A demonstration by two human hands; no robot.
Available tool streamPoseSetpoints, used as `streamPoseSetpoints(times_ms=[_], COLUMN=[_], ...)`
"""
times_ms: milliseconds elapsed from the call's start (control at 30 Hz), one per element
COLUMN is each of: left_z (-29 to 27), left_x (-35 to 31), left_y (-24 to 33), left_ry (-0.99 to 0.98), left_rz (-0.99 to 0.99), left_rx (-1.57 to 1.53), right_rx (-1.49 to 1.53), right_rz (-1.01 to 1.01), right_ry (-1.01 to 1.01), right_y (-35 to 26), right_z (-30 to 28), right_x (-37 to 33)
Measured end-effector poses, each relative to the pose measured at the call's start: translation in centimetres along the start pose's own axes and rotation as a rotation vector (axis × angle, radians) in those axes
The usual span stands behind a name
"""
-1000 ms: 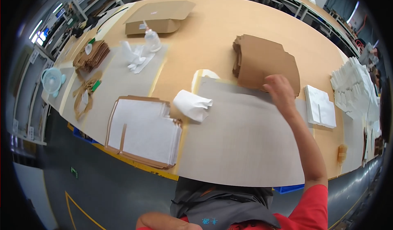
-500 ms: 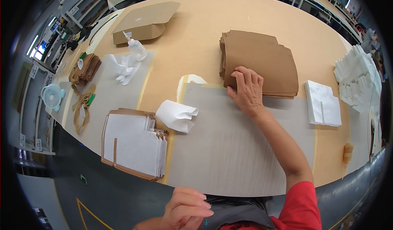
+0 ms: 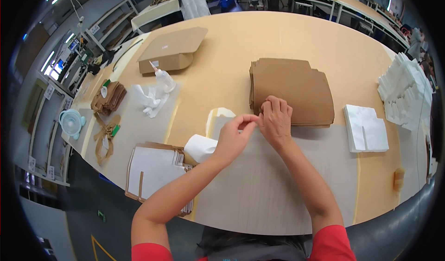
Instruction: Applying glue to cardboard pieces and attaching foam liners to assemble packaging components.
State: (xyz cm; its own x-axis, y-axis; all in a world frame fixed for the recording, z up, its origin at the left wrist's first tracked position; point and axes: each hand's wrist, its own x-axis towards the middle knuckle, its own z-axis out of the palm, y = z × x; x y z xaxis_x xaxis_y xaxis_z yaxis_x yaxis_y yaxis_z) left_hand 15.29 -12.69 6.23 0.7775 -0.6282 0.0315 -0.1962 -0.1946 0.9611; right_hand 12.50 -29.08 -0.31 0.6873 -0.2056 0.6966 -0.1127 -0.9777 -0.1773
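Note:
A thick stack of brown cut sheets (image 3: 296, 87), notched at the far corners, lies right of the middle of the table. My right hand (image 3: 276, 121) has its fingers bent over the near left corner of the stack, gripping at its edge. Just beside it, my left hand (image 3: 237, 138) is closed, thumb and forefinger pinched together next to the right thumb. Whatever lies between those left fingertips is too small or hidden to make out. A rolled white sheet (image 3: 200, 148) lies behind the left forearm, next to a stack of white pieces with brown borders (image 3: 155, 170).
A white stack (image 3: 365, 128) and a pile of white folded pieces (image 3: 403, 91) stand at the right. Far left are a cardboard box (image 3: 171, 50), a glue bottle (image 3: 165, 81), crumpled white tissue (image 3: 148, 98), bundled brown pieces (image 3: 109, 97) and a light-blue lidded container (image 3: 72, 123).
My left hand has come up from the near edge of the table to meet my right hand at the stack's corner. The right hand stays at the stack, and the view has tilted upward.

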Motion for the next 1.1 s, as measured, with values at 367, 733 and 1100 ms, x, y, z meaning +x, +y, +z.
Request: streamPoseSetpoints(times_ms=[367,733,1100], left_z=[1.9,6.9,2.4], left_x=[11.0,4.3,-12.2], left_y=[2.8,11.2,9.2], left_ry=[0.068,0.055,-0.052], left_rz=[-0.248,0.955,0.056], left_rx=[-0.011,0.358,-0.417], right_rx=[0.610,0.621,1.380], right_rz=[0.299,0.517,0.972], right_ry=[0.060,0.249,-0.421], right_y=[2.4,9.5,9.1], right_z=[-3.3,-14.5,-24.7], right_x=[2.5,-2.0,-10.4])
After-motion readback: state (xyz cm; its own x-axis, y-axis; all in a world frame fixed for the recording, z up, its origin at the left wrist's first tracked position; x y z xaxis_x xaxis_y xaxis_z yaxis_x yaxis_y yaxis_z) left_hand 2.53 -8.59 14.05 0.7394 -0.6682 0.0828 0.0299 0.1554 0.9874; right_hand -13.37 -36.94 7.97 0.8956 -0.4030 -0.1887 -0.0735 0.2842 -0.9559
